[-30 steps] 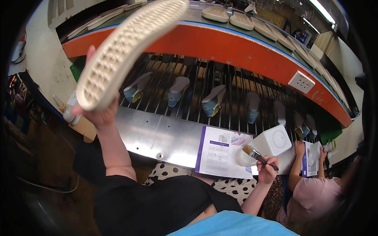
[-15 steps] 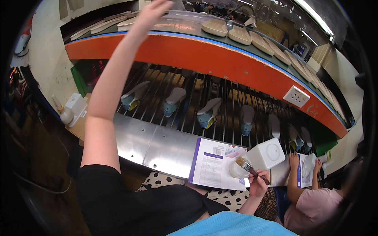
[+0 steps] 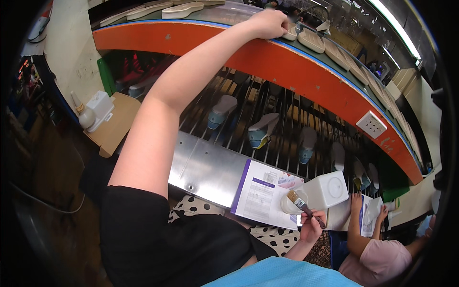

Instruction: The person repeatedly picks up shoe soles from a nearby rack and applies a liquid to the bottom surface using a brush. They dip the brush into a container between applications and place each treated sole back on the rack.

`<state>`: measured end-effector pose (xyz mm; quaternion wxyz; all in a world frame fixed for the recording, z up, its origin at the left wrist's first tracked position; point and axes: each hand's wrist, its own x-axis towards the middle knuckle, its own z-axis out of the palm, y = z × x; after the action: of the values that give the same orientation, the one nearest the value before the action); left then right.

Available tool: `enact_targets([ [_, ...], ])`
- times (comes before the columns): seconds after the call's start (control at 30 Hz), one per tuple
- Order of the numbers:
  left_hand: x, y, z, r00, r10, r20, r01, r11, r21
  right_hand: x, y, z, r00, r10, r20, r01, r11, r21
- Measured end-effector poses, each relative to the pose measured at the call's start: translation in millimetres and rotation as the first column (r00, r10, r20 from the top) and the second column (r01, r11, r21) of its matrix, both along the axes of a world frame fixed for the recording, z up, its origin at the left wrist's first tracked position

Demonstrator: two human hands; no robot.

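The person's left hand (image 3: 271, 24) reaches to the upper middle of the frame, fingers curled down over a pale shoe sole (image 3: 289, 32) that already lies on the upper conveyor shelf (image 3: 248, 52) with the orange front; the sole looks set in place, though the fingers have not yet let go of it. The right hand (image 3: 311, 226), low and right of centre, is clenched around the handle of a flat brush (image 3: 300, 203), its bristles resting on the rim of a white glue tub (image 3: 322, 191) beside an open booklet (image 3: 265, 193). To judge by this, one sole is delivered and the brushing is paused. On the shelf, about three more soles trail to the right of the hand and about three lie at the upper left. On the rod rack (image 3: 267, 124) below, some six shoe lasts stand in a row. Another person (image 3: 377, 244) sits at the lower right.
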<state>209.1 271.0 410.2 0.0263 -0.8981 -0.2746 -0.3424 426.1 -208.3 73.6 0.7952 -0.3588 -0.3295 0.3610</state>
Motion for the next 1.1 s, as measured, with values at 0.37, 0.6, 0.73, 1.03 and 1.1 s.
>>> enact_targets([
  [0.37, -46, -53, -25, 0.871, -0.298, 0.389, 0.432, 0.843, -0.320, 8, -8, 0, 0.999, -0.037, -0.011, 0.037, 0.999, -0.003],
  [0.6, -27, -10, 11, 0.856, -0.255, 0.449, 0.504, 0.603, -0.619, 6, -5, -1, 1.000, -0.001, 0.007, 0.001, 1.000, -0.011],
  [0.73, -9, 9, 14, 0.905, -0.220, 0.364, 0.412, 0.665, -0.623, 7, -6, -5, 1.000, -0.022, -0.021, 0.022, 0.999, -0.029],
  [1.03, -13, 43, 3, 0.980, -0.080, 0.184, 0.171, 0.812, -0.558, 11, -5, -2, 0.997, -0.054, 0.046, 0.057, 0.996, -0.067],
  [1.1, -19, 48, -1, 0.986, -0.048, 0.159, 0.128, 0.829, -0.544, 12, -8, -1, 0.996, -0.080, 0.049, 0.085, 0.993, -0.088],
])
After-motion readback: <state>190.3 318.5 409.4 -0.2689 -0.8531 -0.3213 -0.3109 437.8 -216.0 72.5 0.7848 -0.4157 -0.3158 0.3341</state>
